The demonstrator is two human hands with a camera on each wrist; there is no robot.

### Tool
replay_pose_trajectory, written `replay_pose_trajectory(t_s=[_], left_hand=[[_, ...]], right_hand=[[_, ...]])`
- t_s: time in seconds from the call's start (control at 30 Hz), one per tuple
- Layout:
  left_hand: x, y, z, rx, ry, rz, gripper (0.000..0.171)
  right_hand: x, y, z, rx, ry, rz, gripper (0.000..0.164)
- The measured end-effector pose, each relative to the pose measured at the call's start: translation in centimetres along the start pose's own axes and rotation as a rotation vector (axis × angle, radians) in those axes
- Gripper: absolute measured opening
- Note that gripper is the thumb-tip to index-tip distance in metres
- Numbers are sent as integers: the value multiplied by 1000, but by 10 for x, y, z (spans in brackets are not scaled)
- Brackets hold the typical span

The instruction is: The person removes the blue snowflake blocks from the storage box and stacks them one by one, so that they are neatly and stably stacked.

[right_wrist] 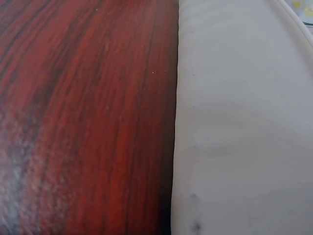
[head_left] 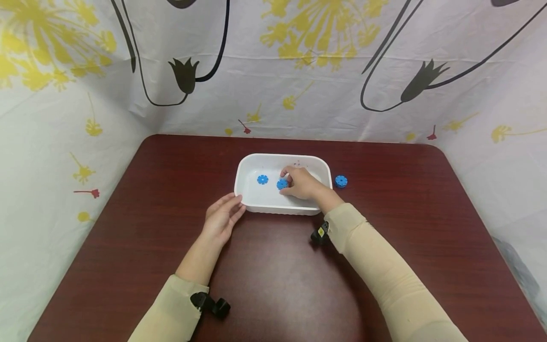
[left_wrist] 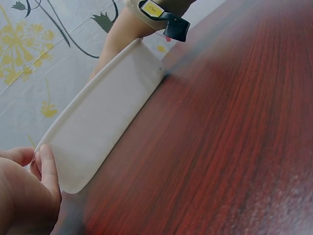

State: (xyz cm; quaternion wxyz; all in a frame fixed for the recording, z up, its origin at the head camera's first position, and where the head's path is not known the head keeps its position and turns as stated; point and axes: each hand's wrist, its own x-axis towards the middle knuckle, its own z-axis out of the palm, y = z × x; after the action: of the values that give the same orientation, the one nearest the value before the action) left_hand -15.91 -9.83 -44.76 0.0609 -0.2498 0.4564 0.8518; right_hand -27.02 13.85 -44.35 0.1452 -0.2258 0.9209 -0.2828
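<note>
A white plastic tray (head_left: pixel 256 199) stands toward the back of the table. Its front left corner is held by my left hand (head_left: pixel 220 219), whose fingers lie against the rim and outer wall; the left wrist view shows the same hand (left_wrist: pixel 29 186) at that corner. Inside the tray, my right hand (head_left: pixel 302 184) has thumb and forefinger around a blue notched disc (head_left: pixel 282 184), close over the bottom. Another blue notched disc (head_left: pixel 262 179) lies flat to its left. The right wrist view has only the tray's outer wall (right_wrist: pixel 239 117) and tabletop; the hand is hidden there.
Just right of the tray, a small stack of blue notched discs (head_left: pixel 341 181) sits on the dark red wooden table (head_left: pixel 406 228). A flower-patterned white cloth (head_left: pixel 256 85) hangs behind the table. Both wrists wear black camera mounts.
</note>
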Motion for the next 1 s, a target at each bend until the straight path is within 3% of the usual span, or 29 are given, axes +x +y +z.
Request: replay_pose_trajectory(t_s=[0.37, 1.0], left_hand=[[0, 0, -1, 6, -15, 2, 21], [-2, 2, 0, 3, -6, -10, 19]], right_hand=[[-1, -1, -2, -6, 57, -22, 35], [-20, 0, -28, 146, 251, -61, 34]])
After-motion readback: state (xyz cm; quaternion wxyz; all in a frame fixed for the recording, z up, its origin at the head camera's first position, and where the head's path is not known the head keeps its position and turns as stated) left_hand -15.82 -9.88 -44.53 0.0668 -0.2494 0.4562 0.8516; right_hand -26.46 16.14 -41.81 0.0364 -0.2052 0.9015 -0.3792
